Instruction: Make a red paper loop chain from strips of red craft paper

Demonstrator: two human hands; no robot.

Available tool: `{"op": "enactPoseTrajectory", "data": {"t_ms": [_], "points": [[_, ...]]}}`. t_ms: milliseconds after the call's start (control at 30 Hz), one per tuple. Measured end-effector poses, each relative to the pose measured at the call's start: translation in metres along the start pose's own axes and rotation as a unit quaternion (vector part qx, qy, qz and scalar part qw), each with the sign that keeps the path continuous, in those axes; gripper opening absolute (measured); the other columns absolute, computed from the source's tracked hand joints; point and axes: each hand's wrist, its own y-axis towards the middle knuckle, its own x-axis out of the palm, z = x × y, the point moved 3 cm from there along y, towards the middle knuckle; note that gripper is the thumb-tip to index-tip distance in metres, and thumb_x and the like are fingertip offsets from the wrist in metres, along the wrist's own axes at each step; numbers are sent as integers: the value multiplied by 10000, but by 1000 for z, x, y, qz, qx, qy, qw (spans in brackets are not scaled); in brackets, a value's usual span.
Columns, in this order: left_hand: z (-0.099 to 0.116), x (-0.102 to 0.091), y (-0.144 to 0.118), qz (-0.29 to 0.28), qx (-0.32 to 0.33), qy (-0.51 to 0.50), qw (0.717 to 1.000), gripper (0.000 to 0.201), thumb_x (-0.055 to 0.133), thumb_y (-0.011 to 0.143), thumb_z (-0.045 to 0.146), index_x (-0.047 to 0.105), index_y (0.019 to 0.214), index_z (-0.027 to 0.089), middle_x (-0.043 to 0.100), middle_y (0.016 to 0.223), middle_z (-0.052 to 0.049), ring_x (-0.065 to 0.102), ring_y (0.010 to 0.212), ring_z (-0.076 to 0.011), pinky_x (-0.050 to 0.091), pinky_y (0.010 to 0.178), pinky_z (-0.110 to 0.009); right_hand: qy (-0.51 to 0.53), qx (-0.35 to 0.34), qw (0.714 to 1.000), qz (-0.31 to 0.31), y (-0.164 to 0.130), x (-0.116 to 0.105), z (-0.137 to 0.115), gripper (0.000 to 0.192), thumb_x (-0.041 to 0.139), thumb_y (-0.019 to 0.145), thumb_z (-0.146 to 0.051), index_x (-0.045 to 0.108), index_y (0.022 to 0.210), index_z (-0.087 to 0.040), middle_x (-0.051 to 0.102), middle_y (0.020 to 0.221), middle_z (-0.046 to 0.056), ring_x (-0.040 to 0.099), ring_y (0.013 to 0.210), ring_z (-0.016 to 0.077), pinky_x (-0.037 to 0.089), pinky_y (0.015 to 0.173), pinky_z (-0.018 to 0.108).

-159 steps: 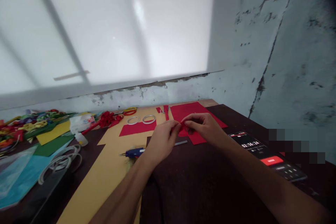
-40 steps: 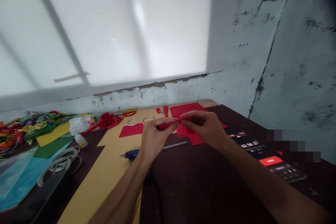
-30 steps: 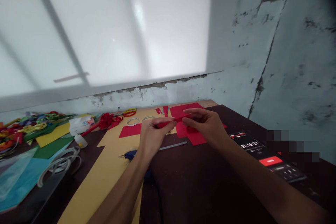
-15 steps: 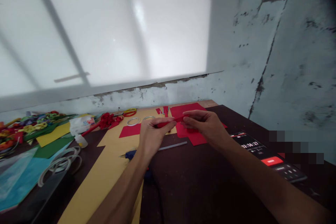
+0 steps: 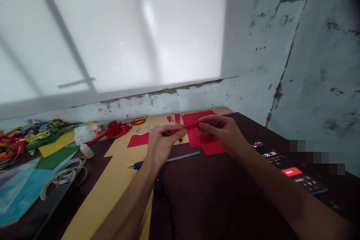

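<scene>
A narrow red strip [image 5: 192,126], paper or felt, is stretched between my two hands above the table. My left hand [image 5: 163,140] pinches one end between thumb and fingers. The other end sits in the pinch of my right hand [image 5: 221,129]. Behind and below the strip lie red sheets [image 5: 215,148], with a small red looped piece [image 5: 206,137] on top, near my right fingers. Beneath my left forearm is a blue glue gun [image 5: 137,165], partly covered, and a grey glue stick [image 5: 182,156] lies beyond my wrist.
Tan paper [image 5: 95,191] runs along the dark table [image 5: 213,195]. A phone [image 5: 289,168] showing a timer lies right. At left are a coiled white cable [image 5: 64,172], a small bottle [image 5: 86,150], coloured sheets [image 5: 57,144], red flowers [image 5: 114,129] and yellow-handled scissors [image 5: 139,120].
My hands have drawn slightly apart, and more of the red strip shows between them. The red looped piece below is now easier to see.
</scene>
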Motion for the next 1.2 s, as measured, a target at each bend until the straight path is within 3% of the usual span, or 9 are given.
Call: {"op": "enactPoseTrajectory", "data": {"t_ms": [167, 267, 433, 600, 767, 967, 1200], "points": [[-1, 4, -1, -17, 31, 33, 999, 173, 819, 668, 312, 800, 790, 190, 738, 721, -42, 624, 644, -151, 466, 595, -248, -74, -26, 996, -35, -4, 9, -8, 292, 829, 680, -380, 753, 880, -182, 747, 803, 44, 693, 719, 163, 585, 676, 289], [-4, 6, -2, -23, 41, 12, 999, 198, 815, 678, 313, 793, 833, 191, 757, 796, -53, 658, 701, -168, 492, 642, -261, -88, -41, 995, -11, -6, 11, -11, 285, 832, 667, -392, 752, 845, -184, 741, 788, 45, 685, 703, 170, 587, 676, 312], [-5, 6, -2, -21, -6, -31, 999, 279, 809, 693, 331, 775, 919, 171, 757, 756, -60, 680, 673, -176, 514, 662, -281, -100, -65, 992, 42, -6, 6, -12, 263, 836, 667, -392, 753, 835, -206, 747, 821, 51, 688, 710, 190, 600, 684, 353], [-3, 1, 0, -26, -25, -69, 997, 275, 836, 660, 297, 771, 883, 150, 757, 750, -67, 684, 684, -172, 521, 698, -287, -75, -37, 996, 41, -6, 4, -11, 314, 859, 637, -396, 765, 861, -196, 754, 772, 52, 704, 675, 205, 606, 651, 365], [-8, -2, 2, -30, -30, -130, 991, 283, 843, 657, 256, 770, 909, 149, 765, 784, -65, 689, 707, -154, 534, 735, -276, -10, -19, 1000, 22, -4, 4, -9, 287, 831, 687, -385, 773, 921, -229, 777, 838, 51, 747, 778, 232, 622, 766, 407], [-12, 0, 2, -27, -58, -190, 980, 291, 838, 679, 275, 775, 929, 141, 773, 831, -80, 722, 780, -170, 560, 847, -312, 13, -25, 998, 51, -4, 2, -12, 251, 861, 646, -365, 783, 829, -213, 774, 775, 53, 753, 750, 245, 629, 788, 441], [-12, -4, 5, -12, -54, -165, 985, 330, 822, 699, 329, 767, 953, 126, 772, 833, -97, 734, 799, -191, 581, 846, -327, 27, 7, 998, 48, 0, 4, -7, 266, 826, 690, -405, 784, 889, -234, 773, 766, 47, 748, 731, 222, 638, 751, 404]]}}
